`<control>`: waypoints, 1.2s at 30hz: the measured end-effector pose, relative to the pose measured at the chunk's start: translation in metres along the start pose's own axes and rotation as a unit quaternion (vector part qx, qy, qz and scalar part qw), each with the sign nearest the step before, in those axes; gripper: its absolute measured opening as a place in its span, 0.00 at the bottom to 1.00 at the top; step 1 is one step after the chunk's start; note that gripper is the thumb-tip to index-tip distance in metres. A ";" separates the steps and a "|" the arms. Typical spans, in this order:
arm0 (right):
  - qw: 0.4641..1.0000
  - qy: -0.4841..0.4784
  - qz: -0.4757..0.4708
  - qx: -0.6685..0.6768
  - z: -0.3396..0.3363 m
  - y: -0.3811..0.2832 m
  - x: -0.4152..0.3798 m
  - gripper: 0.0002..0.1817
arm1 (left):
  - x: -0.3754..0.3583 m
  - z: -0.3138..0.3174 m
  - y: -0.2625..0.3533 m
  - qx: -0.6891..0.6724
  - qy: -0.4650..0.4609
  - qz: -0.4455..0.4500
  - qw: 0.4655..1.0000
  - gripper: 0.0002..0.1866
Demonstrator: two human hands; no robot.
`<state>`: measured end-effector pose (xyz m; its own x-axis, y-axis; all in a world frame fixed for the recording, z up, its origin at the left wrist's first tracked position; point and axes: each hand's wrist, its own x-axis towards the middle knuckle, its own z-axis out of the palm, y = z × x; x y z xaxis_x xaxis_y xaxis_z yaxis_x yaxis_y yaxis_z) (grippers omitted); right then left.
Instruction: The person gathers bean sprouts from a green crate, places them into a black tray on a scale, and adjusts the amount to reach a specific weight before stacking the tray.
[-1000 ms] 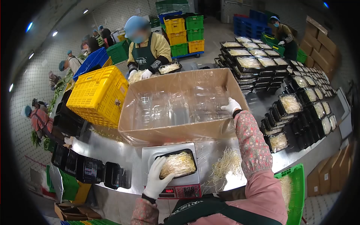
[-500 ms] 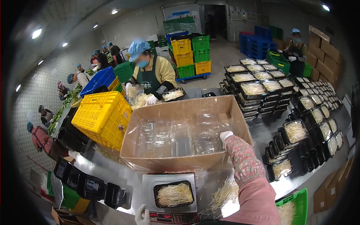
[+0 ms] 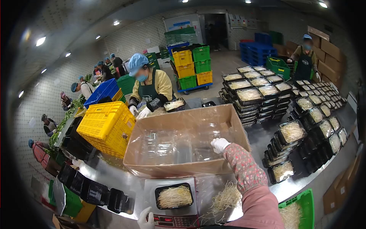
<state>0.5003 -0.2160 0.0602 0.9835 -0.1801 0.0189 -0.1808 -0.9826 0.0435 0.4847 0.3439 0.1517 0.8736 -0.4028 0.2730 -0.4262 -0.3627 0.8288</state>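
Observation:
My right hand (image 3: 220,145), in a white glove, is over the cardboard box (image 3: 179,168) near its right side. Its fingers are curled, and what they hold, if anything, cannot be made out. Inside the box are clear plastic lids (image 3: 183,152) in stacks. My left hand (image 3: 145,219), also gloved, is at the bottom edge beside the scale (image 3: 149,191), thumb and fingers apart and holding nothing. On the scale's plate sits a black tray of bean sprouts (image 3: 174,196). Loose bean sprouts (image 3: 225,198) lie to the right of the scale.
Empty black trays (image 3: 95,191) lie at the left. A yellow crate (image 3: 105,128) stands beside the box, with a co-worker (image 3: 150,86) behind it handling sprouts. Stacked filled trays (image 3: 249,95) cover the right side. A green crate (image 3: 301,210) holds sprouts at lower right.
My right hand has moved left from the box's right rim to over the lids. My left hand stays beside the scale. The view has shifted slightly.

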 end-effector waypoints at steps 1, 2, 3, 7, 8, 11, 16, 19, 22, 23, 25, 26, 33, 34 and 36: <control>0.999 0.022 0.015 0.018 -0.006 -0.004 0.001 0.16 | -0.002 -0.007 -0.005 0.035 -0.002 0.024 0.999 0.12; 0.996 0.087 0.028 0.022 -0.007 -0.005 0.003 0.16 | -0.006 -0.012 -0.009 0.070 -0.005 0.046 0.996 0.12; 0.987 0.151 0.040 0.026 -0.006 -0.002 0.006 0.16 | -0.010 -0.016 -0.012 0.059 0.004 0.034 0.998 0.13; 0.924 0.358 0.100 0.085 -0.027 -0.009 -0.004 0.16 | -0.021 -0.021 -0.015 0.000 0.031 -0.025 0.999 0.13; 0.903 0.406 0.095 0.102 -0.041 -0.015 -0.011 0.15 | -0.022 -0.022 -0.015 -0.016 0.035 -0.042 0.998 0.13; 0.766 0.569 0.084 0.288 -0.078 -0.042 -0.031 0.14 | -0.020 -0.015 -0.052 -0.077 0.007 -0.088 0.993 0.21; 0.524 0.530 0.072 0.663 -0.149 -0.114 -0.092 0.10 | 0.000 0.014 -0.012 -0.259 -0.004 -0.076 0.963 0.30; 0.500 0.364 0.061 0.783 -0.150 -0.184 -0.132 0.11 | 0.011 0.037 0.035 -0.360 0.016 -0.047 0.932 0.33; 0.504 0.226 0.081 0.829 -0.095 -0.253 -0.157 0.13 | 0.016 0.044 0.024 -0.332 -0.038 -0.064 0.940 0.30; 0.475 0.195 0.111 0.851 -0.071 -0.270 -0.160 0.17 | 0.020 0.047 0.012 -0.305 -0.071 -0.083 0.946 0.29; 0.571 0.192 0.148 0.785 -0.043 -0.285 -0.167 0.20 | 0.028 0.058 -0.025 -0.258 -0.048 -0.076 0.962 0.24; 0.690 0.201 0.153 0.679 -0.038 -0.281 -0.163 0.21 | 0.037 0.066 -0.053 -0.232 -0.034 -0.043 0.971 0.23; 0.918 0.081 0.187 0.341 -0.038 -0.265 -0.109 0.21 | 0.109 0.091 -0.136 0.057 0.016 -0.015 0.998 0.13; 0.915 0.056 0.196 0.347 -0.046 -0.265 -0.109 0.21 | 0.113 0.097 -0.159 0.028 0.011 -0.017 0.999 0.13; 0.897 0.028 0.205 0.390 -0.049 -0.265 -0.112 0.23 | 0.111 0.091 -0.161 -0.093 -0.029 -0.033 0.995 0.14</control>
<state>0.4374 0.0671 0.0951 0.8296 -0.5533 -0.0749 -0.4431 -0.5709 -0.6912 0.6285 0.2811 0.0039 0.8807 -0.4336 0.1908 -0.3129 -0.2301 0.9215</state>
